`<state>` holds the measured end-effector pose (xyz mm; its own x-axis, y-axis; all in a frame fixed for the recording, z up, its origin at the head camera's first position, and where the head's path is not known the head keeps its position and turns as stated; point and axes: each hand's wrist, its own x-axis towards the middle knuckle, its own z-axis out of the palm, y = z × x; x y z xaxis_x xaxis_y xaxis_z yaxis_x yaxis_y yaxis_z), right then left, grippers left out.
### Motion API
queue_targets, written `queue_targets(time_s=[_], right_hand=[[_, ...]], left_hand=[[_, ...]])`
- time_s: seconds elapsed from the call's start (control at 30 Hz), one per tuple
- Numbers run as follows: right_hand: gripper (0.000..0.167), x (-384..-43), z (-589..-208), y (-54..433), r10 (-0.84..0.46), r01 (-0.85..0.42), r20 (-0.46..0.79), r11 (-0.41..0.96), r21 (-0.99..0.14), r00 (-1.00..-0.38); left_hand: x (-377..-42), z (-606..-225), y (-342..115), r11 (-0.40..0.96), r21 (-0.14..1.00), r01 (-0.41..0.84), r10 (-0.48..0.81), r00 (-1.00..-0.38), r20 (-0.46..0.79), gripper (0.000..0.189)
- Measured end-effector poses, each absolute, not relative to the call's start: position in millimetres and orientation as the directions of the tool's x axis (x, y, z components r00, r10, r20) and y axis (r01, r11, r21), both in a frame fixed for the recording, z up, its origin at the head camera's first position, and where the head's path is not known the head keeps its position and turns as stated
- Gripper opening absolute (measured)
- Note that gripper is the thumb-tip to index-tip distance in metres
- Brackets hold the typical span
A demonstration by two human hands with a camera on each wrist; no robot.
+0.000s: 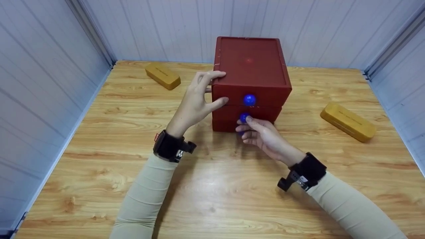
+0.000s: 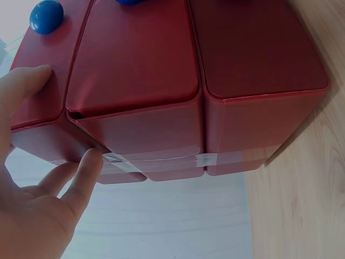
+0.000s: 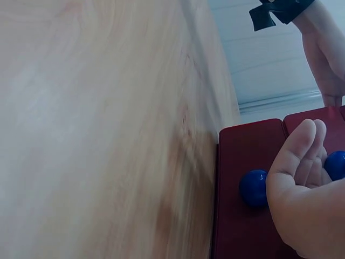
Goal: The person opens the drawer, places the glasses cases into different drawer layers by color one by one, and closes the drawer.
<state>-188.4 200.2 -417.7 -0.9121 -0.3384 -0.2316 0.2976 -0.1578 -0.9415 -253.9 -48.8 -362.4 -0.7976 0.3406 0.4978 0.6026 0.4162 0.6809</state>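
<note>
Pinching the middle knob (image 1: 244, 117) of a red chest (image 1: 249, 73) with the right hand (image 1: 265, 137), toward the back of a wood table (image 1: 206, 189).
Touched by the left hand (image 1: 198, 96), spread wide at the chest's upper left. Likely light and stiff; smooth enough at the knob to slip, so best pinched firmly from both sides. Off to the right, a yellow case (image 1: 348, 122); farther back at left, a second case (image 1: 162, 76).

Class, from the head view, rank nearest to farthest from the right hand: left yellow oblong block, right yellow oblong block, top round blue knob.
1. Top blue knob, above the right hand
2. Right yellow block, to the right
3. Left yellow block, back left
</note>
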Motion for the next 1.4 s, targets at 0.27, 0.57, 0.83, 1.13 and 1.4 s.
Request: queue_targets(time_s=[0.27, 0.57, 0.83, 1.13, 1.4], right_hand=[[0.051, -192.1, -415.7, 199.7, -0.345, 0.280, -0.211, -0.162, -0.946, -0.915], [0.054, -192.6, -417.5, 201.0, -0.356, 0.281, -0.218, -0.138, -0.950, -0.909], [0.053, -191.2, -415.3, 205.8, -0.330, 0.281, -0.243, -0.074, -0.957, -0.912], [0.051, -185.4, -414.3, 216.2, -0.349, 0.235, -0.213, -0.022, -0.972, -0.913], [0.048, -180.7, -418.4, 229.4, -0.342, 0.227, -0.214, 0.002, -0.974, -0.915]], left_hand=[[-255.8, -361.7, -48.2, 0.408, 0.674, 0.616, 0.345, -0.788, 0.511, 0.060], [-255.4, -362.5, -48.6, 0.421, 0.666, 0.616, 0.343, -0.788, 0.512, 0.060], [-254.5, -362.7, -50.1, 0.433, 0.655, 0.620, 0.357, -0.785, 0.506, 0.064], [-257.9, -363.2, -57.1, 0.363, 0.682, 0.635, 0.367, -0.770, 0.521, 0.091], [-260.6, -376.8, -66.0, 0.285, 0.791, 0.541, 0.361, -0.825, 0.434, 0.108]])
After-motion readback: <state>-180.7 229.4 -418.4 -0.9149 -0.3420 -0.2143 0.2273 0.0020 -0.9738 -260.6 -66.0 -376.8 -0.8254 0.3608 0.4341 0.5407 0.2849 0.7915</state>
